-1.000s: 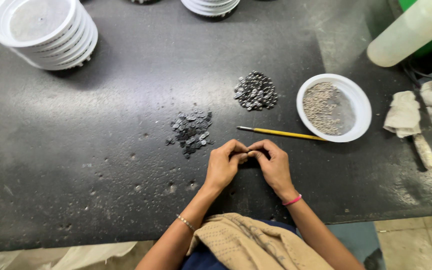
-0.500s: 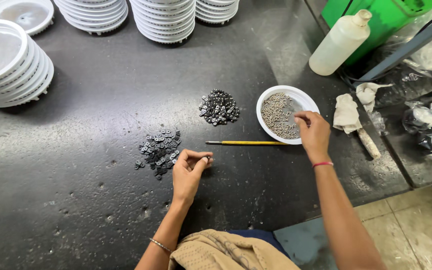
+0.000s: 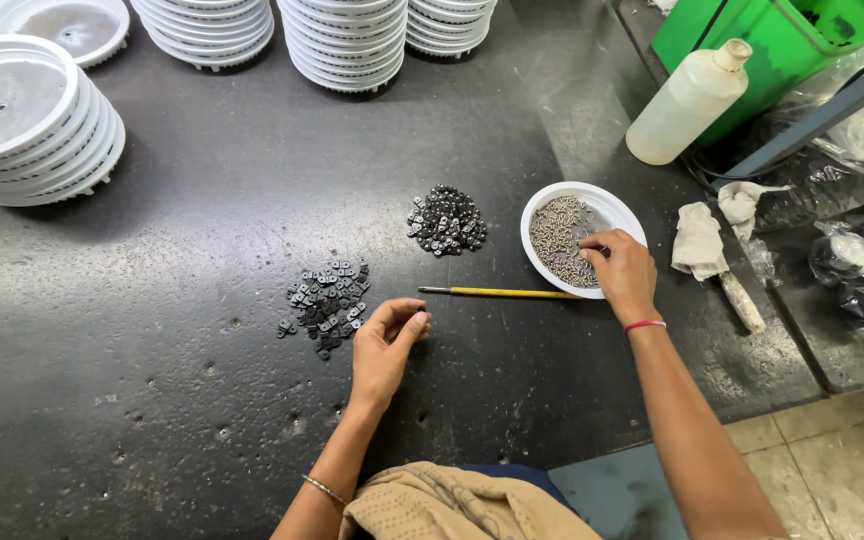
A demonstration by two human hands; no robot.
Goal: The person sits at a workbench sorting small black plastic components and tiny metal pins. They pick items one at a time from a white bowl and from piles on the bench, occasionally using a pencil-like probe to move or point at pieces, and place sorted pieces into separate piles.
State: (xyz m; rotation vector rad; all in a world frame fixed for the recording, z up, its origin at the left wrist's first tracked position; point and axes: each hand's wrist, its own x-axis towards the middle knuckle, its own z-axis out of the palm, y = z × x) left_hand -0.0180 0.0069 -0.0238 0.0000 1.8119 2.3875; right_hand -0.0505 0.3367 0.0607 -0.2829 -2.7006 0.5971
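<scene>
Meanwhile, at a dark workbench [image 3: 202, 230]:
Right hand [image 3: 620, 272]: over the rim of the white bowl [image 3: 624, 212], fingertips curled into the small grey screws [image 3: 562, 238]; whether one is pinched cannot be told.
Left hand [image 3: 384, 345]: resting on the bench just beside the flat black pieces [image 3: 327, 303], fingers closed to the thumb, any held piece hidden.
Handling: screws likely light, hard and prone to roll; best nipped singly between fingertips.
Looks: dull grey, heaped, tiny.
Nearby: yellow tool [image 3: 497, 292], second black pile [image 3: 446, 221].
</scene>
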